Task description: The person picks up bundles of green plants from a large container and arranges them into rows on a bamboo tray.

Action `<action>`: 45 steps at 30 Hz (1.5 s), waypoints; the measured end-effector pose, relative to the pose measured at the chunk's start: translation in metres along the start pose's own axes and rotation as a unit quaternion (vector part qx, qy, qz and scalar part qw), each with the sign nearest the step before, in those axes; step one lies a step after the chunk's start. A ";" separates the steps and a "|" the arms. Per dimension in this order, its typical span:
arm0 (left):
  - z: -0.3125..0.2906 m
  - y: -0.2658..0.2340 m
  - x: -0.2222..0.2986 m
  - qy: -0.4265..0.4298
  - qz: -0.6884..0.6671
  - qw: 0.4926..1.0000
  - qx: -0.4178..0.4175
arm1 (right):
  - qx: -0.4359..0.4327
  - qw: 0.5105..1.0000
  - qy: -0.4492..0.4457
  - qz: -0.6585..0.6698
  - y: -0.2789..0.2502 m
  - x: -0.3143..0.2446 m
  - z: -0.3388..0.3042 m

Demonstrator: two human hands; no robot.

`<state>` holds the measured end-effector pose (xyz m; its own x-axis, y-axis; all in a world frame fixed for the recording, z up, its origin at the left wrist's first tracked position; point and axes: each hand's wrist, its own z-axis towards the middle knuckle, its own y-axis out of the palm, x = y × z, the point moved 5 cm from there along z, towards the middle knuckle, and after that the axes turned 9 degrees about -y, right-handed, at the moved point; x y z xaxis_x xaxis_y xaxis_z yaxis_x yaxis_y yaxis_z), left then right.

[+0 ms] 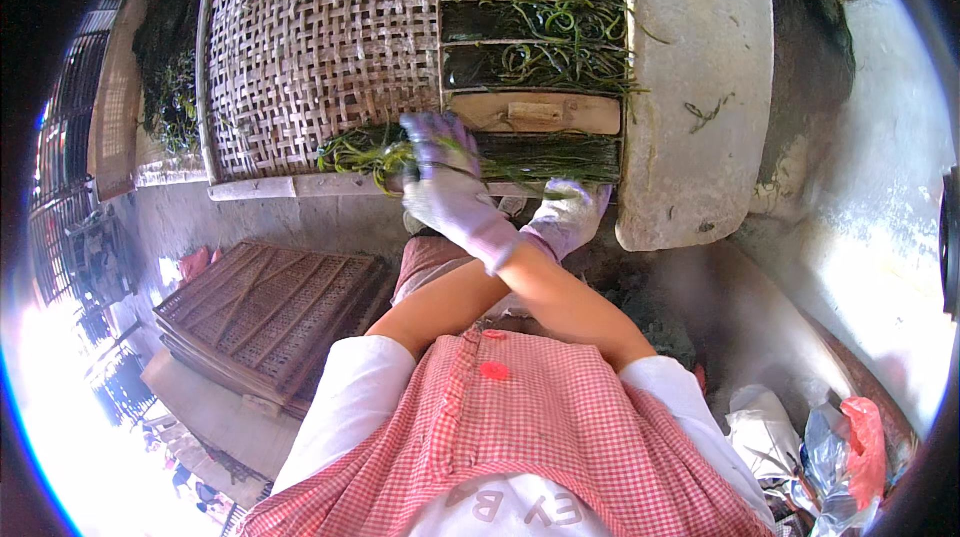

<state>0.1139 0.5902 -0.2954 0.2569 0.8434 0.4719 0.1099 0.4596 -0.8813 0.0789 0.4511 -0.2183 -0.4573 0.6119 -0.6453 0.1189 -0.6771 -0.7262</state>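
My forearms cross, the right one on top, both hands in pale lilac-white gloves. My right hand (445,172) lies left of the other, over a row of long green strands (545,155), like grass or seaweed. Its fingers are blurred but look stretched out and apart. Loose ends of the strands (365,155) stick out left of that hand onto the woven bamboo tray (320,47). Down at the row's front edge is my left hand (568,214); its fingers do not show clearly. Just beyond the row lies a wooden board with a small raised block (535,114).
More rows of green strands (545,22), parted by thin strips, lie beyond the board. At right stands a pale slab (697,87) with a stray strand on it. Stacked woven racks (270,312) lie lower left, plastic bags (850,457) lower right. A dark green heap (170,67) sits far left.
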 end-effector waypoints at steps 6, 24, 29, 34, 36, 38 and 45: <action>-0.006 -0.058 -0.008 -0.017 -0.003 0.980 -0.196 | -0.068 0.983 -0.082 0.150 -0.078 0.001 0.004; -0.047 -0.086 -0.091 -0.320 -0.126 0.930 -0.132 | -0.234 0.947 -0.190 -0.110 -0.010 0.004 0.007; -0.048 -0.078 -0.081 -0.186 0.082 0.978 0.040 | -0.029 0.998 -0.048 -0.002 -0.055 0.068 -0.025; -0.043 -0.086 -0.077 -0.216 0.132 0.956 -0.145 | -0.050 0.978 -0.120 -0.162 -0.108 0.076 -0.033; -0.041 -0.096 -0.073 -0.185 0.140 0.963 -0.134 | -0.030 0.979 -0.117 -0.166 -0.125 0.089 -0.043; -0.041 -0.098 -0.072 -0.182 0.140 0.966 -0.122 | -0.041 0.981 -0.107 -0.157 -0.138 0.095 -0.044; -0.047 -0.097 -0.040 -0.133 0.116 0.980 -0.087 | -0.039 0.971 0.040 0.231 -0.151 0.050 -0.030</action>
<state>0.1382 0.4990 -0.2295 0.0365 0.9728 0.2285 0.2459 0.2129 -0.9456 0.0643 0.5959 -0.1482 -0.2700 0.2813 -0.9209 0.3632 -0.8560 -0.3680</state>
